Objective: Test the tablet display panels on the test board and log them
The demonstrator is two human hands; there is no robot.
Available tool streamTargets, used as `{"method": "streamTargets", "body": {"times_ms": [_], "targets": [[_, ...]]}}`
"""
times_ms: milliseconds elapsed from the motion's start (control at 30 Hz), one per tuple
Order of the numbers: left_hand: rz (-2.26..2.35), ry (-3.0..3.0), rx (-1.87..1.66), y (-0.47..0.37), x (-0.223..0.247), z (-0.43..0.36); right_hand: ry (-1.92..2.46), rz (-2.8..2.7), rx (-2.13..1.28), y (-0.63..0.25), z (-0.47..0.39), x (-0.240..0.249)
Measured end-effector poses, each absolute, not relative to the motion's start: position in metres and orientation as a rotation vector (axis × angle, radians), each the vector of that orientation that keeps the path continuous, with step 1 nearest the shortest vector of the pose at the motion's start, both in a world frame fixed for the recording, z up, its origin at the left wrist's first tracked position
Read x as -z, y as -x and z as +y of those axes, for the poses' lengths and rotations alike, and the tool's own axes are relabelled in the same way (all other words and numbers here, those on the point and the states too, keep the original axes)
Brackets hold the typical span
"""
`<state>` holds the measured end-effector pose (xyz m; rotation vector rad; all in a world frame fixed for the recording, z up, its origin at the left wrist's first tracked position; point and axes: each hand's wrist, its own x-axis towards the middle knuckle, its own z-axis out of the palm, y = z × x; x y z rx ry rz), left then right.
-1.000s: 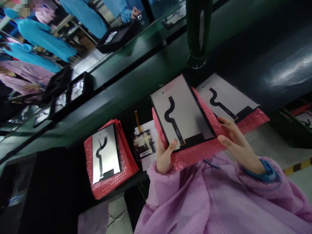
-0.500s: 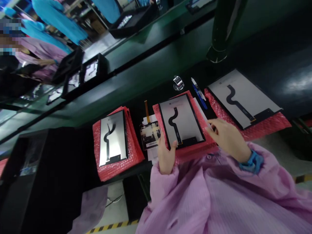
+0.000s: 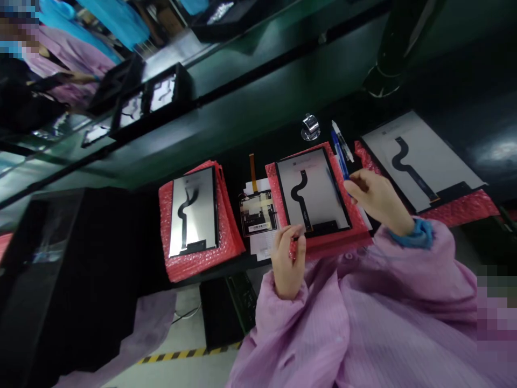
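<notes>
The middle display panel (image 3: 319, 199), silver-backed with a curved black ribbon cable (image 3: 299, 196), lies on red bubble wrap (image 3: 274, 186) in front of me. My left hand (image 3: 288, 261) is at its lower left corner, near the cable's lower end. Its fingers are curled with thumb and index close together; whatever they pinch is too small to make out. To the right of the panel, my right hand (image 3: 377, 195) grips the lower end of a blue pen (image 3: 339, 151) between thumb and fingers. The pen slants over the panel's right side, beside a white pen (image 3: 343, 141).
Another panel (image 3: 196, 210) lies on stacked red bubble wrap at left, and a third panel (image 3: 428, 156) at right. Between them sits a small circuit board (image 3: 258, 213) on papers. A shiny metal piece (image 3: 311, 127) stands behind. Across the bench, a co-worker in pink (image 3: 72, 70) works near black trays.
My right hand has taken hold of the blue pen. My left hand has curled its fingers and shifted from the panel's left edge to its lower left corner. The view has shifted slightly.
</notes>
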<state>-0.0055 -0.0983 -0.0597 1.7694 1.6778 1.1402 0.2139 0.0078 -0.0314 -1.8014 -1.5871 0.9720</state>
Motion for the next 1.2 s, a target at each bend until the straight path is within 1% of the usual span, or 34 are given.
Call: {"method": "streamTargets", "body": {"times_ms": [33, 67, 100, 167, 267, 367, 433, 533, 633, 700, 967, 1033, 1100, 1167, 1200], "targets": [[1.593, -1.727, -1.121, 0.003, 0.057, -0.098, 1.640, -1.512, -1.202, -0.211, -0.008, 0.030], [1.509, -1.688, -1.094, 0.000, 0.054, -0.098, 1.509, -1.438, -1.355, -0.207, -0.024, 0.030], [1.433, -1.651, -1.065, -0.004, 0.053, -0.098, 1.392, -1.406, -1.413, -0.201, -0.038, 0.032], [1.314, -1.562, -1.017, -0.012, 0.050, -0.097, 1.242, -1.464, -1.282, -0.189, -0.063, 0.038], [1.182, -1.293, -0.974, -0.022, 0.050, -0.097, 1.159, -1.510, -1.043, -0.176, -0.083, 0.052], [0.937, -0.960, -0.905, -0.025, 0.052, -0.098, 1.104, -1.508, -1.114, -0.175, -0.087, 0.059], [0.811, -0.875, -0.837, -0.024, 0.053, -0.099, 1.055, -1.492, -1.211, -0.175, -0.085, 0.057], [0.865, -0.987, -0.780, -0.019, 0.054, -0.102, 1.060, -1.442, -1.236, -0.174, -0.082, 0.049], [0.964, -1.120, -0.751, -0.014, 0.050, -0.107, 1.168, -1.496, -1.188, -0.171, -0.079, 0.039], [0.945, -1.147, -0.720, -0.009, 0.045, -0.110, 1.214, -1.511, -1.173, -0.168, -0.080, 0.034], [0.820, -0.934, -0.583, 0.004, 0.017, -0.108, 1.151, -1.273, -1.129, -0.149, -0.105, 0.043], [0.750, -0.868, -0.551, 0.008, 0.017, -0.108, 1.171, -1.192, -1.056, -0.150, -0.102, 0.041], [0.635, -0.761, -0.537, 0.015, 0.021, -0.110, 1.216, -1.080, -0.875, -0.159, -0.088, 0.034], [0.611, -0.689, -0.636, 0.023, 0.029, -0.113, 1.217, -0.930, -0.621, -0.172, -0.067, 0.025], [0.683, -0.701, -0.724, 0.026, 0.033, -0.113, 1.184, -0.864, -0.535, -0.177, -0.058, 0.021]]}}
